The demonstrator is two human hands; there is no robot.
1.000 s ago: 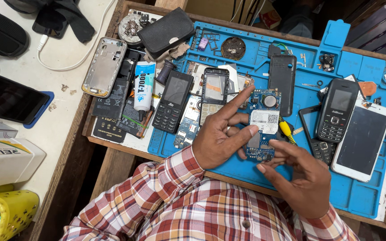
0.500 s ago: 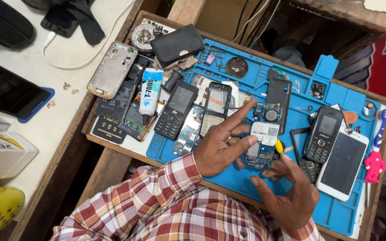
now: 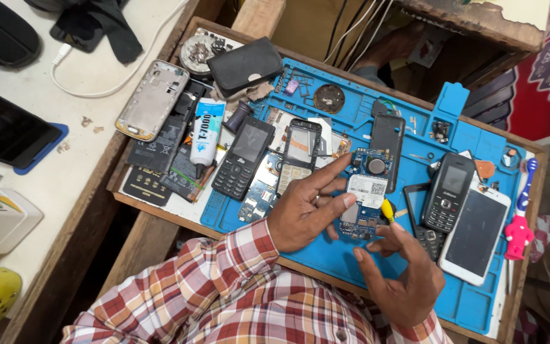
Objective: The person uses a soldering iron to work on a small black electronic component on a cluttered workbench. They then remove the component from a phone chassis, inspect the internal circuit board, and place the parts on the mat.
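Pressing fingers spread on a circuit board (image 3: 365, 202) at frame centre, the left hand (image 3: 303, 213) pins it to the blue mat (image 3: 472, 299). Its long axis runs top to bottom. Keypad phones (image 3: 244, 157) crowd both sides. Lower right, the right hand (image 3: 405, 274) pinches a yellow-handled tool (image 3: 387, 209), bare mat below.

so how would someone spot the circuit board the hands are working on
Start at the blue rubber work mat on the wooden tray. Near its front middle, between the left hand and right hand, lies a bare blue phone circuit board. Unlike the cased phones around it, it has no shell and carries a white sticker and a round silver cell.
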